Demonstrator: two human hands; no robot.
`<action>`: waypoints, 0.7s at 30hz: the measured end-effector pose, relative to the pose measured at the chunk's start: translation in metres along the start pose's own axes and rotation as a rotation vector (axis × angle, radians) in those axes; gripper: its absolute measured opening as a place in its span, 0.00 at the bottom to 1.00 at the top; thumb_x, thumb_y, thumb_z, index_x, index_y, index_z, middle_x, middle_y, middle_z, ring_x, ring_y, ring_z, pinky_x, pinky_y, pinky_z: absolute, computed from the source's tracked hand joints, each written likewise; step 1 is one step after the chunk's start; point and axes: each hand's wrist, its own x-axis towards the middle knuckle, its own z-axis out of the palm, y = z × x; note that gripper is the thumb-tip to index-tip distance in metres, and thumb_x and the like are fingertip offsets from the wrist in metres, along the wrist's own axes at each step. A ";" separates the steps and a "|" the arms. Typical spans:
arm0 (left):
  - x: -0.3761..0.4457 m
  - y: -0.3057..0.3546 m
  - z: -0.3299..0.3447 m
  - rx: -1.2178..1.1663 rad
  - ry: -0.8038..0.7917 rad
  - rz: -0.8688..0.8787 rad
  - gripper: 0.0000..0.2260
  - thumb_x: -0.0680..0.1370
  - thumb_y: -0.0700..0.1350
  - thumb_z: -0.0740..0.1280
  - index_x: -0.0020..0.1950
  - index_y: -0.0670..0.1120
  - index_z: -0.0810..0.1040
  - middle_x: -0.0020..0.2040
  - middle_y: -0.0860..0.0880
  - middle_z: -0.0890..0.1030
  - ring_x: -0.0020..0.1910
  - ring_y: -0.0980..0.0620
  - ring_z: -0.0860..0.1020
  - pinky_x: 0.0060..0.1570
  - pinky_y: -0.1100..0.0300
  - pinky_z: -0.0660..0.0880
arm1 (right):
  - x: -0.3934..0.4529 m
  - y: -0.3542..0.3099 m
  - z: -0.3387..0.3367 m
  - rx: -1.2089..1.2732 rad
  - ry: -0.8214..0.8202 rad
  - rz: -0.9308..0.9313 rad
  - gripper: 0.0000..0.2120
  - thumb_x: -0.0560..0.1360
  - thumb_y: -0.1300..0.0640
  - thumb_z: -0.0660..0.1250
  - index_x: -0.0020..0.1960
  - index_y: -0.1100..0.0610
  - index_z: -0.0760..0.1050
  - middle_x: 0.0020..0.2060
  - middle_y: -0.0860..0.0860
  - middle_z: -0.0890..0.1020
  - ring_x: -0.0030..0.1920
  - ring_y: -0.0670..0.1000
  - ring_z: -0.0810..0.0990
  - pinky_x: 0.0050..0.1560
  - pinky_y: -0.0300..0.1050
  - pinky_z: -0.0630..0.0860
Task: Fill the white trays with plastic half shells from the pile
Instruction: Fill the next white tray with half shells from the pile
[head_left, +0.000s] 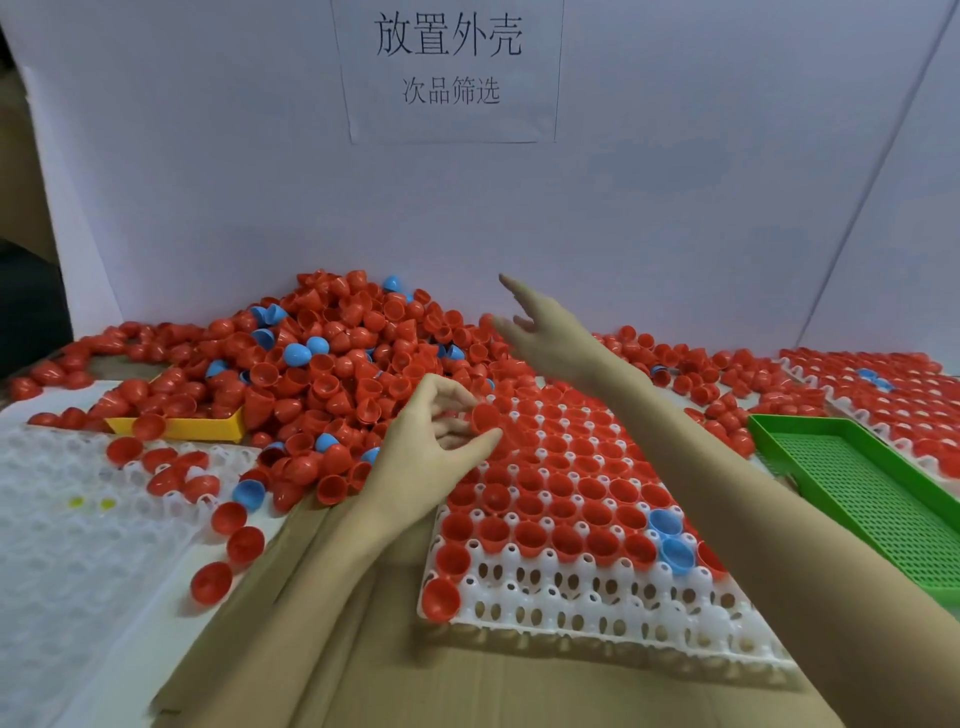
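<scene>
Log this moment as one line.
left hand: pinches red shell over tray | right hand: open, above pile

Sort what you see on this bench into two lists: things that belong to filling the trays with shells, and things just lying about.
Job:
pile of shells
white tray, part-filled
left hand, pinching a red shell
right hand, reaching for the pile

Lying about:
green mesh tray
yellow tray
paper sign

A factory sorting bench: posted work sign (448, 62), heaped shells (332, 358), slotted trays (597, 608).
</scene>
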 end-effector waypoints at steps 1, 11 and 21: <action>0.001 -0.001 -0.002 -0.015 0.026 -0.015 0.16 0.74 0.40 0.79 0.56 0.45 0.75 0.54 0.52 0.84 0.50 0.52 0.85 0.53 0.58 0.83 | -0.004 0.000 0.001 0.021 0.017 -0.008 0.26 0.87 0.54 0.62 0.83 0.54 0.62 0.78 0.58 0.69 0.75 0.56 0.74 0.71 0.58 0.75; -0.005 -0.001 0.005 0.150 0.048 0.198 0.18 0.72 0.43 0.82 0.49 0.47 0.73 0.40 0.51 0.83 0.39 0.55 0.85 0.41 0.65 0.80 | -0.092 0.002 0.016 0.108 -0.038 0.072 0.07 0.76 0.49 0.77 0.45 0.52 0.88 0.41 0.49 0.88 0.41 0.46 0.84 0.48 0.46 0.83; -0.004 0.010 -0.004 -0.163 -0.232 -0.053 0.10 0.81 0.49 0.72 0.60 0.48 0.83 0.56 0.47 0.86 0.53 0.45 0.86 0.59 0.54 0.82 | -0.129 0.010 0.010 0.112 0.137 -0.032 0.07 0.81 0.51 0.72 0.50 0.54 0.84 0.41 0.49 0.87 0.38 0.48 0.86 0.43 0.47 0.85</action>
